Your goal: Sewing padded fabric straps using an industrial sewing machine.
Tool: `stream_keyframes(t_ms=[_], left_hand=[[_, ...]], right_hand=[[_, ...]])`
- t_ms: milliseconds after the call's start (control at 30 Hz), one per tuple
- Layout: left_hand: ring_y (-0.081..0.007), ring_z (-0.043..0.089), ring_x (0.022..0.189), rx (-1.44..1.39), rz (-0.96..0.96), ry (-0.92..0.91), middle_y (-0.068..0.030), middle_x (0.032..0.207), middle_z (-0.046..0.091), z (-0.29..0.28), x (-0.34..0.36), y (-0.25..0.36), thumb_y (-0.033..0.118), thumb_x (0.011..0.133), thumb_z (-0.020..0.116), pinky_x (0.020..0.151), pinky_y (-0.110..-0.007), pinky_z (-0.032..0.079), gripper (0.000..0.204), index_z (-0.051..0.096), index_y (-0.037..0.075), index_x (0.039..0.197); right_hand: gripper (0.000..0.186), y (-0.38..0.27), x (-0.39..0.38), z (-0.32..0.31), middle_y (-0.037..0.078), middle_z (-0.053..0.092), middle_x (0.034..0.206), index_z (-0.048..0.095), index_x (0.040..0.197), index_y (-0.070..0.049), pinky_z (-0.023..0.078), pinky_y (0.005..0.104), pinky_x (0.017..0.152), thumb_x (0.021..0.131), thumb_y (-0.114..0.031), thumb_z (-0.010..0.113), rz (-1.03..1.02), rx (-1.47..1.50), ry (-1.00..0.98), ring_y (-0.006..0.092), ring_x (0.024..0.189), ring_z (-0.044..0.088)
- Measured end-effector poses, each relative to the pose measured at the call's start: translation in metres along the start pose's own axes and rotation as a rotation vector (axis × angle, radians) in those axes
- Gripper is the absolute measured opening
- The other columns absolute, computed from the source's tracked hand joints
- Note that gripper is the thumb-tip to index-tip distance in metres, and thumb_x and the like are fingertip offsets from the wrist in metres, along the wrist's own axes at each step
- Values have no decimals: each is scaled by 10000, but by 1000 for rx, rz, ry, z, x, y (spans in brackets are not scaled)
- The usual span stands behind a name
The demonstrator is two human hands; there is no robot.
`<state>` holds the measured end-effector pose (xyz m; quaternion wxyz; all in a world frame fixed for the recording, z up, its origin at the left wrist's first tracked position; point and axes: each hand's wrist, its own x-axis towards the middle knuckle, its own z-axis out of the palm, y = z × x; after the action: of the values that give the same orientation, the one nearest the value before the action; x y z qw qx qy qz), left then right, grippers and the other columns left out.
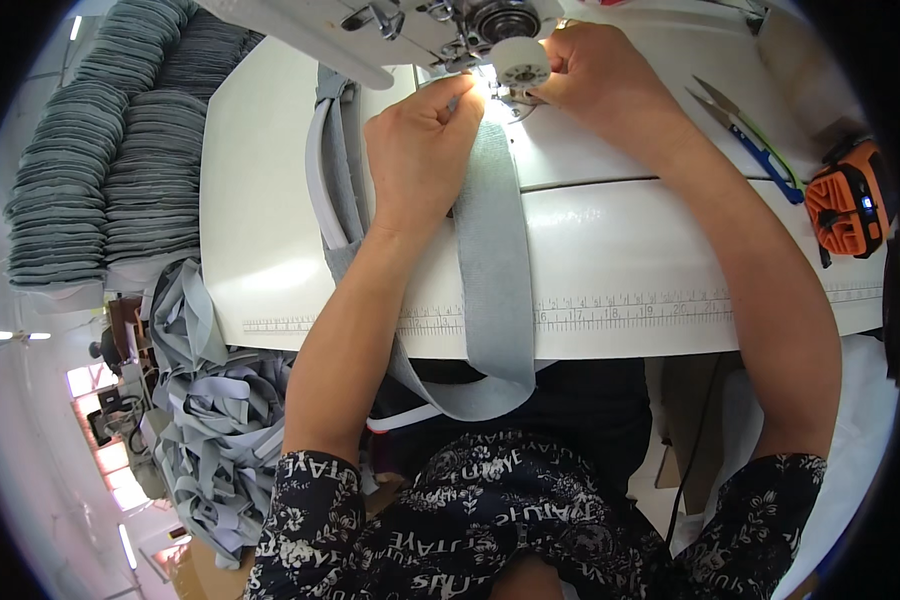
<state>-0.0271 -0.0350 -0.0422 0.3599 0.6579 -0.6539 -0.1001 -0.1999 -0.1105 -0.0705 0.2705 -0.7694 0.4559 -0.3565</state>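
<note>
A sewing machine point(300, 30) with a round white dial reaches over the white table at the top, its lamp bright at the needle area. A wide grey fabric strip point(495, 260) runs from there toward me and loops over the front edge. My left hand point(425, 150) is closed, thumb and fingers pinching the strip's far end beside the needle area. My right hand point(600, 80) is closed at the right of the dial, which partly hides its fingertips; what they hold cannot be made out. A folded grey fabric piece with white edging point(330, 180) lies left of my left hand.
Thread snips point(760, 155) with a blue handle and an orange device point(847, 205) lie at the right of the table. A printed ruler point(620, 310) follows the front edge. Stacked grey fabric pieces point(70, 180) rise at the left, above a tangled heap of strips point(225, 430).
</note>
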Motion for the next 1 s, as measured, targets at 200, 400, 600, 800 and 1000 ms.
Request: stream_keyframes(t_ms=[200, 400, 600, 800, 1000], left_hand=[[-31, 449, 511, 13, -4, -20, 11, 538, 538, -1, 1, 2, 213, 842, 715, 500, -229, 375, 218, 742, 41, 974], [-29, 443, 510, -10, 9, -22, 9, 534, 532, 1, 0, 1, 204, 844, 714, 496, -228, 369, 213, 738, 35, 972], [-115, 469, 461, -18, 35, 2, -51, 533, 536, 0, 0, -4, 199, 842, 652, 499, -274, 395, 200, 729, 53, 954], [-83, 460, 475, -43, -44, -27, -35, 531, 536, -3, -1, 2, 194, 837, 664, 494, -263, 393, 215, 735, 51, 982], [-65, 440, 482, -27, -14, -18, -18, 528, 518, -3, -2, 1, 202, 844, 664, 494, -248, 382, 220, 735, 47, 982]], right_hand=[[304, -24, -1, -10, 141, 591, 660, 646, 754, 15, 449, 360, 585, 767, -274, 741, -62, 47, -111, 241, 578, 561], [203, -32, -2, -15, 96, 681, 769, 742, 871, -116, 501, 381, 681, 805, -236, 592, -13, -65, -198, 259, 731, 648], [208, -31, -2, -15, 94, 677, 752, 744, 869, -112, 496, 375, 669, 799, -234, 592, -20, -41, -201, 261, 701, 638], [224, -28, -3, -15, 97, 681, 756, 750, 894, -108, 494, 367, 662, 794, -236, 595, 11, 40, -191, 248, 695, 639], [225, -28, -6, -17, 92, 691, 782, 751, 899, -111, 509, 359, 688, 803, -239, 592, -15, 14, -166, 247, 727, 653]])
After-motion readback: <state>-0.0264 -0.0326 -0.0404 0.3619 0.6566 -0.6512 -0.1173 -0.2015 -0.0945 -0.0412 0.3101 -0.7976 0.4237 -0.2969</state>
